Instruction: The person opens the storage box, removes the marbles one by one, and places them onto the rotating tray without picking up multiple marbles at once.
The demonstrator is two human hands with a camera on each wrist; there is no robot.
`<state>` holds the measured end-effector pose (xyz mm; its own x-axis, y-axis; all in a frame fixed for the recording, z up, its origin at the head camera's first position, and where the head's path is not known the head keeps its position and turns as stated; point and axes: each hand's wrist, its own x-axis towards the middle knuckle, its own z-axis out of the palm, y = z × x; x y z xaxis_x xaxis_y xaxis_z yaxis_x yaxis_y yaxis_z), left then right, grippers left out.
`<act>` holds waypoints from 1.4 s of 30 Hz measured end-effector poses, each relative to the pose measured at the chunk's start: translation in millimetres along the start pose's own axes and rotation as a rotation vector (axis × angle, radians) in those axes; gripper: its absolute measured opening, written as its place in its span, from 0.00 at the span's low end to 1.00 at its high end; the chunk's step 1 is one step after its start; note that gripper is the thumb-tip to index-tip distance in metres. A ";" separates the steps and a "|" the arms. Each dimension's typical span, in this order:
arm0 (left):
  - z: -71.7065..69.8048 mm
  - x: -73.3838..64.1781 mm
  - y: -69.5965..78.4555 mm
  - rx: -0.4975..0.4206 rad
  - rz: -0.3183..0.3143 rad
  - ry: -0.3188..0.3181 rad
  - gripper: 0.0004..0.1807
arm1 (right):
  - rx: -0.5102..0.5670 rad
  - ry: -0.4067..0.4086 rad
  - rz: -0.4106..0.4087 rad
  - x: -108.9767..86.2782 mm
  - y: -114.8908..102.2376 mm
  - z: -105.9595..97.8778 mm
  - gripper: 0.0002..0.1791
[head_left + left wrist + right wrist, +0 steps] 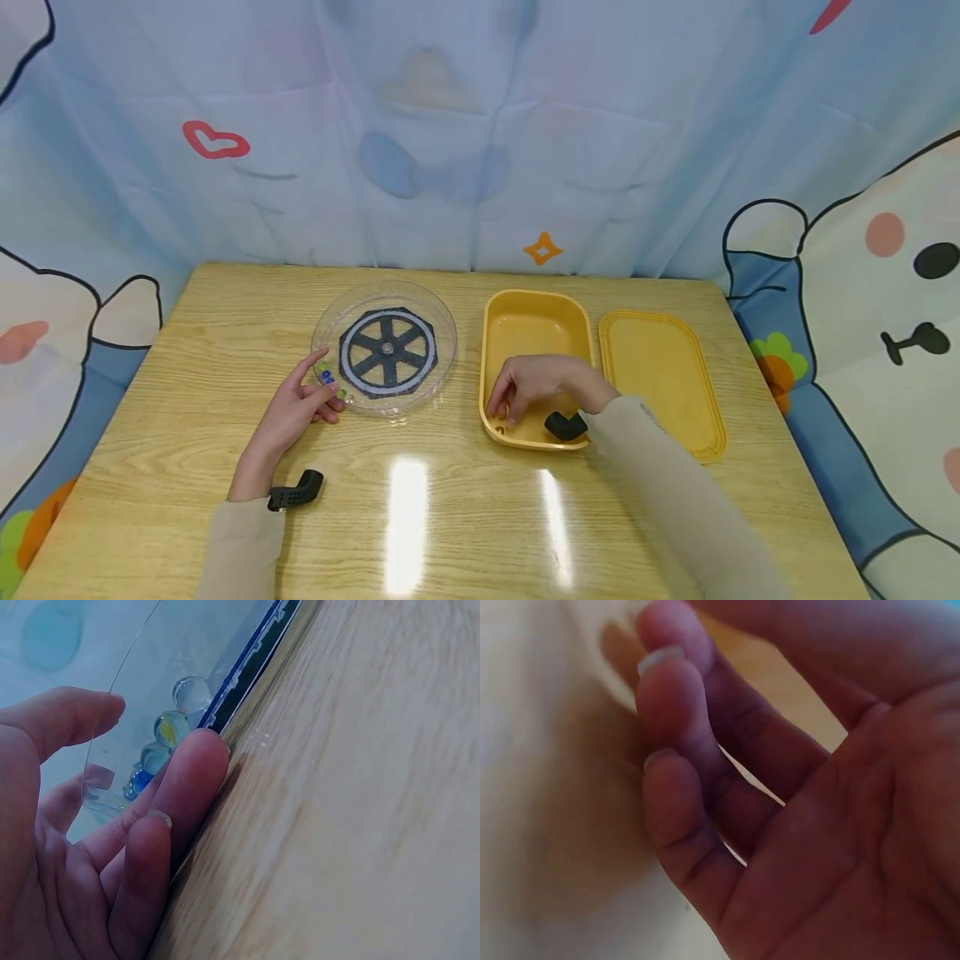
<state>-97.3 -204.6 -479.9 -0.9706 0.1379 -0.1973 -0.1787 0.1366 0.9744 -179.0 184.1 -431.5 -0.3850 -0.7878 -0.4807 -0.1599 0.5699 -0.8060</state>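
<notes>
My left hand (pixel 295 404) holds the near left rim of a round clear dish (pixel 448 333). Several glass marbles (pixel 327 377) gather inside the rim by those fingers; in the left wrist view, clear, blue and yellow-swirled marbles (pixel 171 729) show through the plastic. A dark spoked wheel pattern (pixel 387 350) shows in the dish's middle. Inside a yellow tub (pixel 536 304), my right hand (pixel 536 383) reaches down with bent fingers near the left front corner. Close to its fingertips lies a small brownish marble-like piece (pixel 500 430). Whether the right fingertips pinch anything is hidden.
A flat yellow lid (pixel 663 375) lies just right of the tub. The wooden table (pixel 480 517) has bright light reflections near its front. A patterned blue curtain (pixel 465 167) hangs behind the table and along both sides.
</notes>
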 end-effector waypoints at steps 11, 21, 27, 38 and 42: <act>-0.3 -1.8 -1.2 0.011 0.000 -0.002 0.37 | -0.344 0.003 0.154 9.8 -13.5 17.6 0.07; -1.8 -0.2 -1.6 0.022 0.005 -0.001 0.37 | -0.257 0.007 0.101 7.8 -10.5 10.9 0.07; -1.3 0.4 -1.2 0.013 0.001 -0.003 0.37 | -0.217 0.027 0.020 5.3 -6.4 3.1 0.05; -1.4 2.1 -2.2 0.009 0.003 -0.004 0.37 | -0.118 0.123 -0.113 -7.1 -11.7 -14.8 0.05; -1.1 1.6 -2.4 0.015 0.008 -0.002 0.37 | -0.113 0.157 -0.150 -13.4 -16.5 -16.7 0.05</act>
<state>-98.6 -205.8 -482.4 -0.9716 0.1410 -0.1900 -0.1687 0.1502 0.9742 -186.4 189.2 -405.9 -0.4845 -0.8245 -0.2923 -0.3228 0.4791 -0.8163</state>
